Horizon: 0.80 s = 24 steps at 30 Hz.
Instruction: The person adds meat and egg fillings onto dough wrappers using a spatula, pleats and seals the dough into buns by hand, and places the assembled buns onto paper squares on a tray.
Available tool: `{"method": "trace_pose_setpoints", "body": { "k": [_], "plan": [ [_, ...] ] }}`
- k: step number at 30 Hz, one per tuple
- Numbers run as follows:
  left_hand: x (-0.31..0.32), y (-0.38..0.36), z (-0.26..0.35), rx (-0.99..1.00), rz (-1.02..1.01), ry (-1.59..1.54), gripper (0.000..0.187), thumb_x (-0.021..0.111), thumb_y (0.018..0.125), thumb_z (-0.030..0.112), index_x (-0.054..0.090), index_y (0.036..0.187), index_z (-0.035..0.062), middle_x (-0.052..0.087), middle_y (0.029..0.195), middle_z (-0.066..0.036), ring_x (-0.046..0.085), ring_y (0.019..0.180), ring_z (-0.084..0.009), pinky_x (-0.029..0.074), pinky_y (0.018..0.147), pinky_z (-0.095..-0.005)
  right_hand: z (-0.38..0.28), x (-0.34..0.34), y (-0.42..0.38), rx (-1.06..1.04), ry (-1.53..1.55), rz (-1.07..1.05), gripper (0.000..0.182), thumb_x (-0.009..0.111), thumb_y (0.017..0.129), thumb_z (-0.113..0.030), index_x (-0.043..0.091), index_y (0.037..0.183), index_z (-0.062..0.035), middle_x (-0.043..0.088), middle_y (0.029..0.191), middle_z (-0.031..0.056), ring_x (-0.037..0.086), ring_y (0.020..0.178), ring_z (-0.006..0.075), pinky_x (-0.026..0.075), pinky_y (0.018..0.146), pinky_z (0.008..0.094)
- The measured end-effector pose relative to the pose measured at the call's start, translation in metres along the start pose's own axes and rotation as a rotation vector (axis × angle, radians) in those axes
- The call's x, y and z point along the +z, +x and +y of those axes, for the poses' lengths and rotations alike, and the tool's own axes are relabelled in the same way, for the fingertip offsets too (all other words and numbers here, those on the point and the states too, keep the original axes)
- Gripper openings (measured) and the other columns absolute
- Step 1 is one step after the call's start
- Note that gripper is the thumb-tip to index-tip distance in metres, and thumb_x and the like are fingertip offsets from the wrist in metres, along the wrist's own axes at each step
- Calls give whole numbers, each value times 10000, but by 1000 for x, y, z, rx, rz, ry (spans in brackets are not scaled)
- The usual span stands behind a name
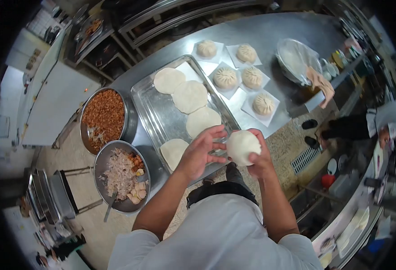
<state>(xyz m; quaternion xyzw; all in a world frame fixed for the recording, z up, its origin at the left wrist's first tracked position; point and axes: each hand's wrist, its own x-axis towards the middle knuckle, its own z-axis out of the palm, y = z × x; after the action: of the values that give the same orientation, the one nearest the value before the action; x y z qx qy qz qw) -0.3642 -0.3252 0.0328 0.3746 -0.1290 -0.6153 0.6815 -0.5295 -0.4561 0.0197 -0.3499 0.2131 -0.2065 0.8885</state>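
Note:
A smooth white dough ball (243,148) rests in my right hand (262,158), whose fingers wrap round its right side. Just left of it, my left hand (203,152) is spread, its fingertips near the dough and nothing in its palm. Beneath and beyond the left hand lies a metal tray (150,114) with flat dough rounds (190,97). Pleated buns (264,104) sit on square papers to the upper right of my hands.
Left of the tray stand a bowl of reddish-brown filling (102,118) and a bowl of pale minced filling (119,173) with a spoon. A plastic-covered bowl (295,58) and a cloth (320,85) are at the right. Another person (385,119) stands at far right.

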Motion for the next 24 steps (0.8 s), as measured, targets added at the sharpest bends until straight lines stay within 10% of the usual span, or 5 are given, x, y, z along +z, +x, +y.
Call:
{"method": "trace_pose_setpoints", "body": {
  "k": [3, 8, 14, 18, 24],
  "plan": [
    [15, 26, 21, -4, 138, 940, 643, 757, 847, 231, 489, 1423, 130, 550, 1317, -86, 595, 1029, -168, 527, 851, -322, -18, -6, 21, 100, 103, -81, 1024, 899, 643, -405, 340, 1446, -104, 508, 1337, 180, 588, 1146, 359, 605, 784, 494],
    [-41, 97, 70, 50, 178, 1361, 501, 782, 816, 246, 633, 1276, 118, 642, 1157, -88, 632, 874, -149, 539, 768, -318, -28, -45, 52, 212, 119, -106, 1068, 880, 656, -418, 301, 1496, -104, 505, 1317, 197, 591, 1126, 385, 618, 730, 513],
    [-140, 201, 142, 144, 206, 1958, 439, 684, 881, 277, 626, 1297, 151, 580, 1306, -135, 554, 1213, -317, 457, 1026, -405, -46, -70, 39, 247, 101, -17, 1051, 912, 626, -380, 352, 1466, -86, 526, 1282, 173, 604, 1120, 360, 620, 773, 506],
    [-163, 255, 152, -195, 72, 2137, 446, 648, 899, 242, 606, 1342, 233, 536, 1331, -115, 555, 1212, -315, 447, 1044, -383, -43, -71, 16, 254, 77, 106, 1068, 926, 604, -391, 364, 1458, -79, 544, 1267, 181, 602, 1126, 363, 619, 780, 513],
    [-192, 270, 150, -127, 31, 2202, 450, 619, 874, 164, 614, 1322, 206, 525, 1295, -128, 534, 1220, -317, 446, 1036, -412, -30, -60, -13, 187, 57, 299, 1078, 933, 588, -405, 377, 1452, -77, 541, 1283, 182, 612, 1111, 361, 623, 769, 516]
  ]
}}
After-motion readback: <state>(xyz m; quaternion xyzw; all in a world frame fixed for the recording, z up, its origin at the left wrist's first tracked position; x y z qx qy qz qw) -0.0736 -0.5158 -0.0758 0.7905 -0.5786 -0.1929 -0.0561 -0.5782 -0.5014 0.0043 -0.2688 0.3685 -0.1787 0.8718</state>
